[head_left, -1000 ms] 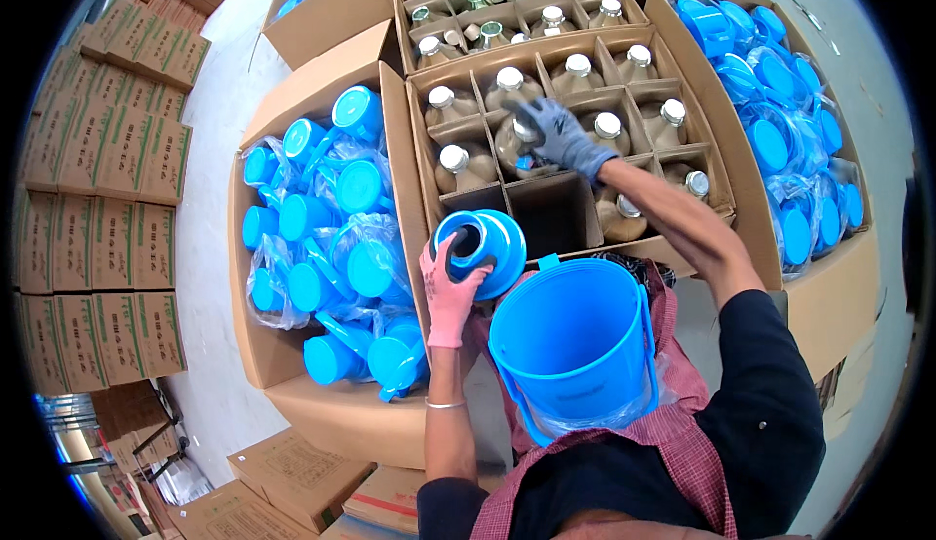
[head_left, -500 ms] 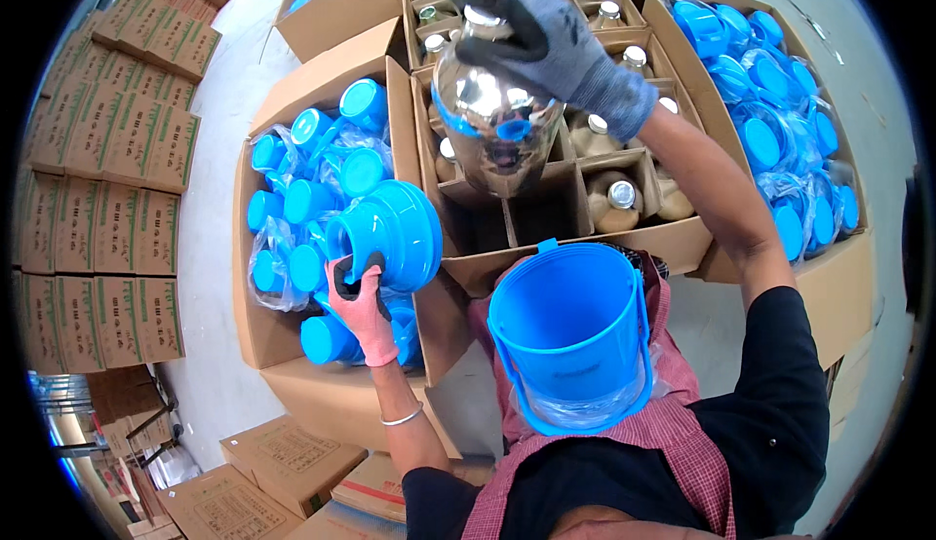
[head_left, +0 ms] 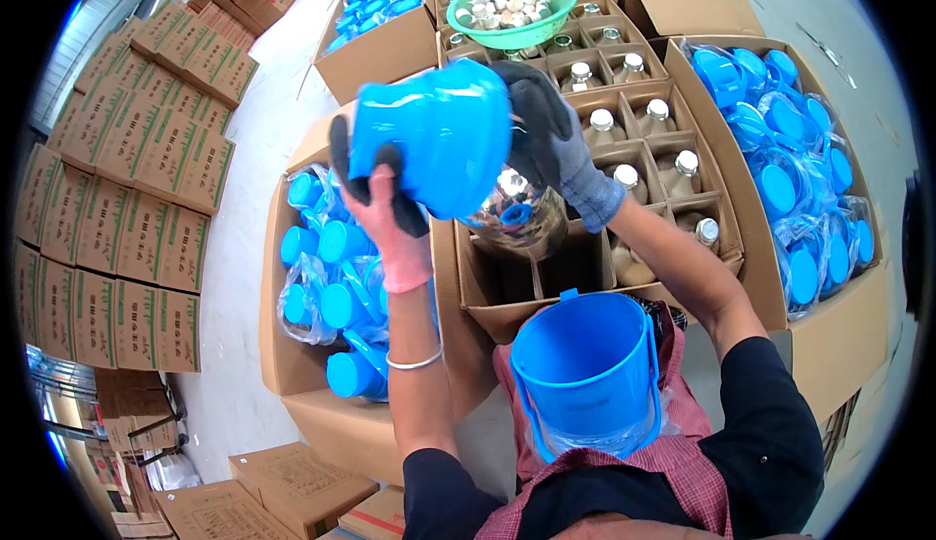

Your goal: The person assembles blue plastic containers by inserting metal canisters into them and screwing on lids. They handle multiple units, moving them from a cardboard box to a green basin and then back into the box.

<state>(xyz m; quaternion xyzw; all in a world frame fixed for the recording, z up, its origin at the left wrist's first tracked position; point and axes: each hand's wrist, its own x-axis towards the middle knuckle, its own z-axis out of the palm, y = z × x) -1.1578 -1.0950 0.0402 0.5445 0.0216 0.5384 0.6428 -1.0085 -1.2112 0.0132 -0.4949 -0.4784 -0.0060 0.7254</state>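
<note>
My left hand (head_left: 390,213), in a pink glove with black fingers, is closed around a glossy blue plastic part (head_left: 434,135) shaped like a stepped collar. It is tilted over a mirrored silver glass flask liner (head_left: 531,223), hiding the flask's neck. My right hand (head_left: 561,140), in a grey-blue glove with black fingers, grips the flask by its upper end; the fingertips are partly behind the blue part. The flask hangs above two vacant cells of a divided carton (head_left: 487,311). A blue bucket-shaped casing (head_left: 580,340) with a handle rests upright against my apron.
Capped flask liners (head_left: 624,181) fill other carton cells. A green basin (head_left: 546,28) of silvery caps sits beyond them. Open cartons of blue plastic parts stand left (head_left: 341,248) and right (head_left: 780,189). Stacked brown cartons (head_left: 127,228) line the far left; more boxes (head_left: 297,472) lie lower left.
My left hand has raised the blue part up and to the right, out over the flask's top. The flask has come lower, still in my right hand. The view has shifted slightly.
</note>
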